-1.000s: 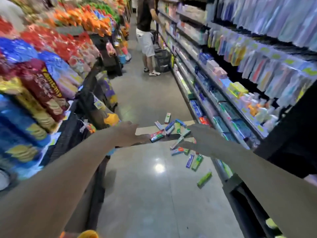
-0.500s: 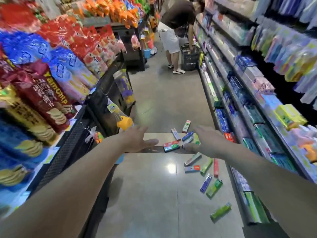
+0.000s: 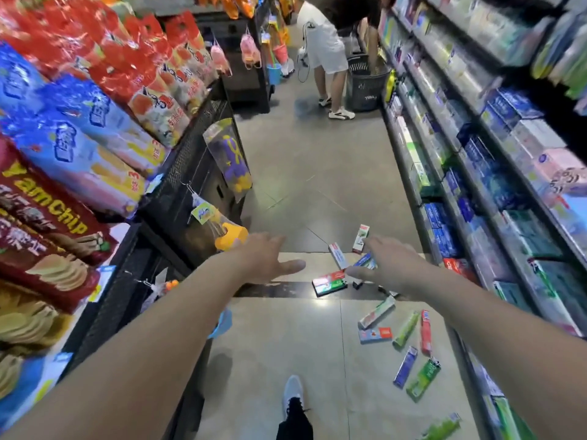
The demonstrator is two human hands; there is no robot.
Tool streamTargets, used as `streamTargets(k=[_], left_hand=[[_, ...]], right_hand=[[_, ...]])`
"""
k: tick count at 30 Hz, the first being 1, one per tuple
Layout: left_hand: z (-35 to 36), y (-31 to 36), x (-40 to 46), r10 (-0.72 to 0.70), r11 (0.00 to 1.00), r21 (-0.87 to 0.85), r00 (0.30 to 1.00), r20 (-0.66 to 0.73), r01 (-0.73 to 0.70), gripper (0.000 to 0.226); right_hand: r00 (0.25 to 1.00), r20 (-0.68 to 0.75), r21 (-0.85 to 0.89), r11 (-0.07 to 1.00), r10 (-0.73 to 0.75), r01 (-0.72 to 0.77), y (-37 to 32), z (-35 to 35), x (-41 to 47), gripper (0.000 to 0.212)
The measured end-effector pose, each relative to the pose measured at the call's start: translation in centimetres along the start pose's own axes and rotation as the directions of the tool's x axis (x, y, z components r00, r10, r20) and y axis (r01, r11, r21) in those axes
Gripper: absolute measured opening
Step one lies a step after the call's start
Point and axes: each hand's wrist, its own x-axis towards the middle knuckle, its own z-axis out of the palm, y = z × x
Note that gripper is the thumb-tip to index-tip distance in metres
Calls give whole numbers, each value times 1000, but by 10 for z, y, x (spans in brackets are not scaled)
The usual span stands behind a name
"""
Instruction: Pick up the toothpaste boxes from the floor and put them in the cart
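Both the left hand (image 3: 265,258) and right hand (image 3: 386,265) reach forward, fingers loosely spread, holding nothing; toothpaste boxes (image 3: 405,328) lie flat, long axes pointing every way.

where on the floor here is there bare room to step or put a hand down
Bare grey tiled floor lies left of the scattered toothpaste boxes, beside the black mesh snack rack. Another open stretch runs ahead toward the black plastic basket. It is crowded along the right-hand shelving.
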Motion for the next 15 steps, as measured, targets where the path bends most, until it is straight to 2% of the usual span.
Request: streamTargets(k=[7,15], left_hand=[[-42,-15,136,108,991,67,987,121,-117,95],[-23,49,277,226,958,108,930,288,-267,96]], right_hand=[[987,19,73,984,160,-161,20,-28,91,91],[938,97,149,927,332,-343,102,0,160,87]])
